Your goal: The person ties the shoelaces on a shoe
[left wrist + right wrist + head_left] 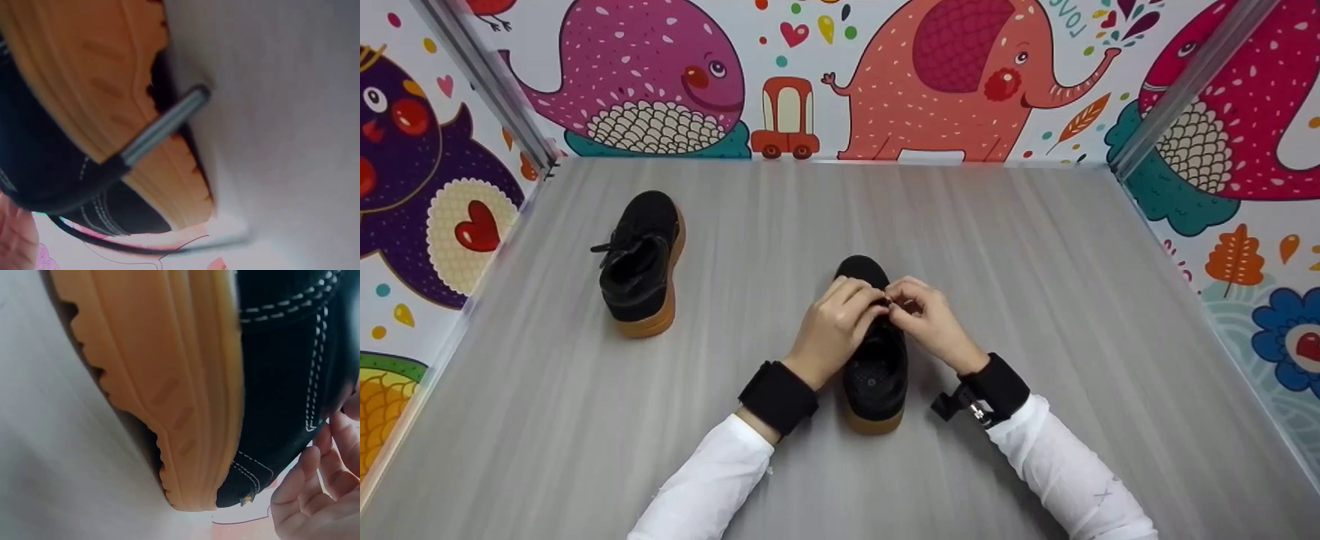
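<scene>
A black shoe (876,375) with a tan gum sole stands on the floor between both hands, toe pointing away. Over its lacing, the left hand (834,322) and the right hand (931,319) meet, each with fingertips pinching the black shoelace (73,191). In the left wrist view the lace hangs along the tan sole (95,73), its grey tip pointing toward the floor. A second strand trails below it. The right wrist view has the curled fingers (306,478) by the shoe's upper; the lace between them is mostly hidden.
Another black shoe (641,262) with a tan sole stands to the left, its lace tied or bunched on top. Printed cartoon panels (810,45) wall in the grey wood-look surface (750,225) at the back and sides. Black bands (780,397) wrap both wrists.
</scene>
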A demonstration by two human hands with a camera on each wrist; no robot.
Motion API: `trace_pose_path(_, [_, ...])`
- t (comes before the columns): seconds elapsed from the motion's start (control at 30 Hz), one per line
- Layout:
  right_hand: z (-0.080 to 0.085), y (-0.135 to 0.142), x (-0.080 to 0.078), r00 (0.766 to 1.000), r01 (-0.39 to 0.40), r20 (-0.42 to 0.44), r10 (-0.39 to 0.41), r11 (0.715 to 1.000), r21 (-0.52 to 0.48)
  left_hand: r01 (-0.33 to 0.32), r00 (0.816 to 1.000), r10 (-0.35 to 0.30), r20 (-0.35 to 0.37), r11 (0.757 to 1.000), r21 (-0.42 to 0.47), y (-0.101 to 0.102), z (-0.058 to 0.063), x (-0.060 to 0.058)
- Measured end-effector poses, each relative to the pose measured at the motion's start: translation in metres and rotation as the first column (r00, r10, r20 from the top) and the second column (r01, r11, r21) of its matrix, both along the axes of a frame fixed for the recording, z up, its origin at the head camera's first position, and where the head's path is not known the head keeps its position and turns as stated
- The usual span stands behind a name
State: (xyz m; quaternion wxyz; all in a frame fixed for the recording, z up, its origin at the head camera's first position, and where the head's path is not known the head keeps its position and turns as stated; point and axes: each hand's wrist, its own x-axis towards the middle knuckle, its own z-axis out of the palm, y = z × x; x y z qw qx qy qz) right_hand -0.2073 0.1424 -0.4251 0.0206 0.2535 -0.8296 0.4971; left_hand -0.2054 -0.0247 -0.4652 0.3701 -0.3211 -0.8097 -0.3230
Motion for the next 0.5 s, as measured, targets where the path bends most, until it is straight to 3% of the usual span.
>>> trace_pose_path(0.1, [-0.002,-0.001,-0.001,0.999,0.012,-0.032,-0.011,1.000,0.026,-0.001,1.000,0.001,-0.010,1.000,0.010,0.000,0.001,0.001])
trace_pose_path(0.3, [-0.028,0.005,-0.015,0.995,0.013,-0.097,-0.007,0.998,0.059,0.004,1.000,-0.007,0.031,0.997,0.075,-0.001,0.003,0.003])
trace_pose_path(0.5, [-0.034,0.009,-0.020,0.978,-0.041,-0.199,0.056,0.996,0.078,-0.007,0.997,0.000,0.072,0.994,0.106,-0.002,0.004,0.007])
